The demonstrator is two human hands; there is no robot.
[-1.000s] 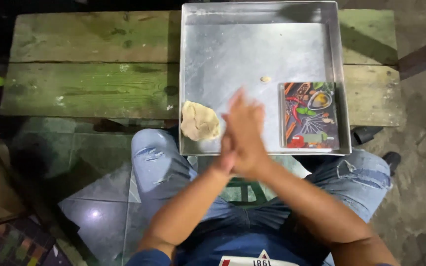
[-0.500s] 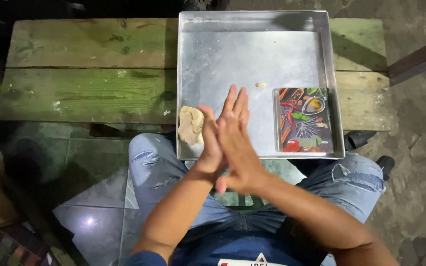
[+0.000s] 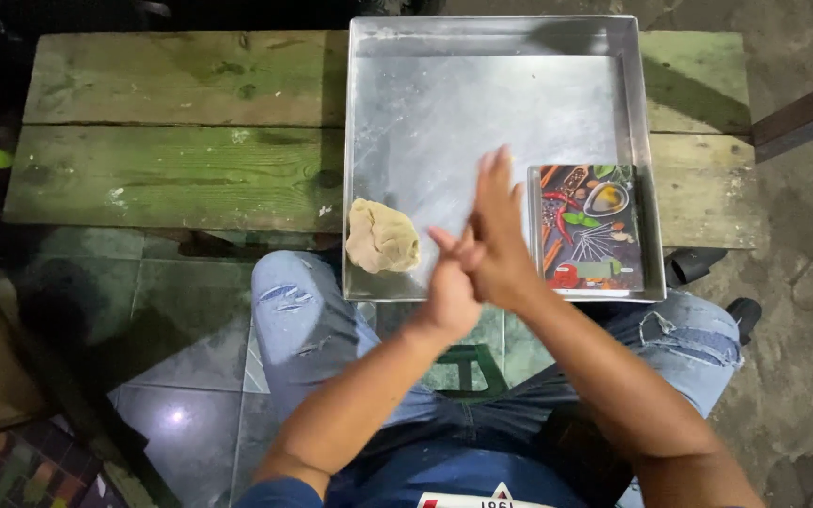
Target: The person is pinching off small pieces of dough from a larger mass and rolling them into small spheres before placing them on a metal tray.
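Nearest the camera, the left hand [image 3: 451,293] and the right hand [image 3: 499,246] are pressed flat together palm to palm, fingers extended and nothing visibly gripped, above the near rim of the shallow square metal tray [image 3: 482,85] set on the worn green wooden bench [image 3: 171,150]. Inside the tray, a pale beige lump of dough [image 3: 381,237] is seen in the near left corner, and a flat rectangular board printed with colourful spices [image 3: 590,228] in the near right corner. Against half a second ago, the dough is now fully uncovered, and the right hand is slid further forward over the left.
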